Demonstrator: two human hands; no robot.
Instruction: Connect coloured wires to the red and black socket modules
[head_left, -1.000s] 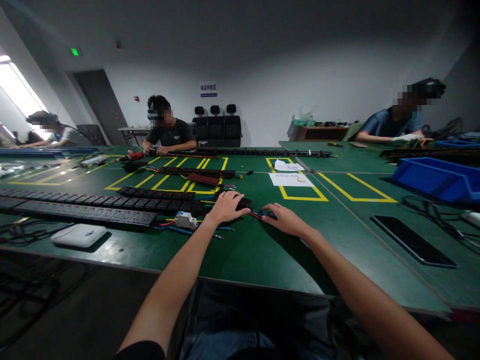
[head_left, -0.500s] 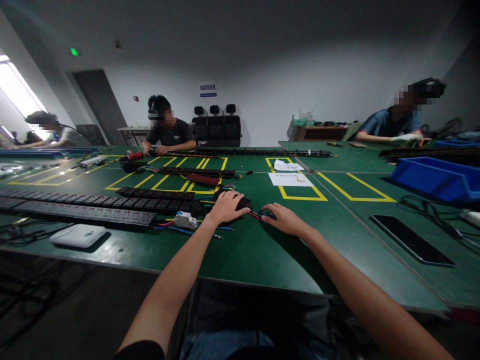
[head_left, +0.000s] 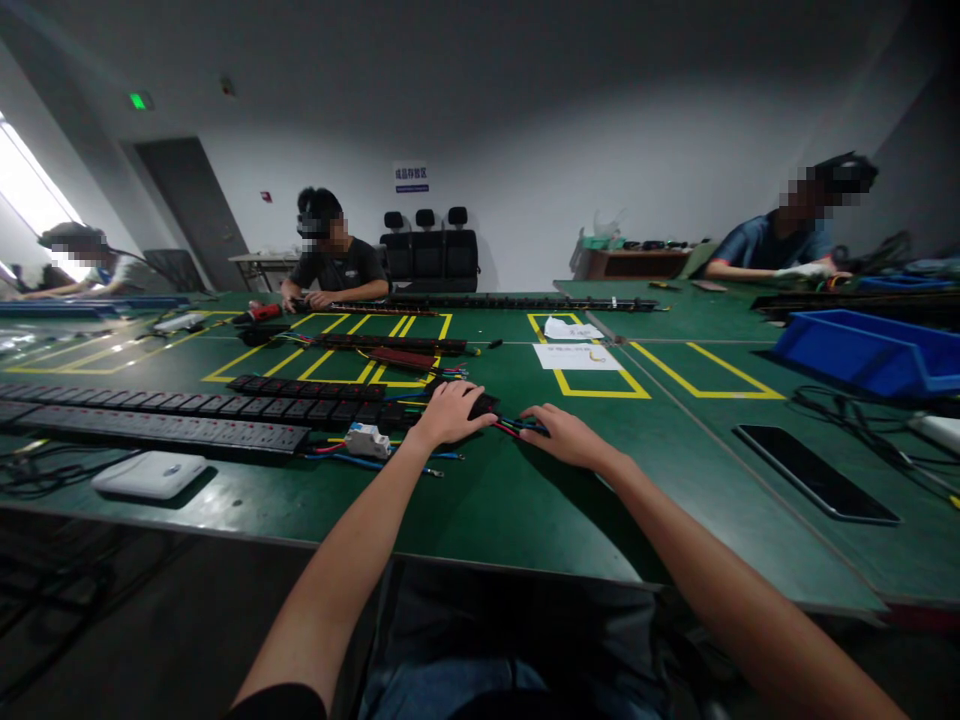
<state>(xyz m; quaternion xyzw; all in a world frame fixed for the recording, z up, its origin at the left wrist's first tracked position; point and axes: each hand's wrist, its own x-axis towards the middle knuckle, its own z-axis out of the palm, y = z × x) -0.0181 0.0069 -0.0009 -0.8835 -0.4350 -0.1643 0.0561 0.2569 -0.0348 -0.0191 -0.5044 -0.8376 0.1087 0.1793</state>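
Note:
My left hand [head_left: 450, 412] is closed over the right end of a long black power strip [head_left: 277, 407], and its fingers cover most of that end. Red, blue and dark wires [head_left: 507, 426] come out on the right of it. Those wires are pinched in my right hand [head_left: 559, 432], a short way from the left one. Nearer to me lies a grey power strip [head_left: 187, 428], with a white circuit breaker [head_left: 367, 440] on its leads and blue wires [head_left: 420, 466] ending in bare terminals. A shorter black strip [head_left: 307, 386] lies behind.
A white box-shaped device [head_left: 150, 474] lies at the front left, a dark phone [head_left: 814, 472] at the right. Beyond it stand a blue bin [head_left: 862, 352] and loose cables [head_left: 847, 425]. Paper sheets [head_left: 577, 357] lie mid-table. Several co-workers [head_left: 341, 265] sit at the far side.
Both hands keep their places on the strip end and the wires. The whole view has shifted slightly, with the surroundings a little further left.

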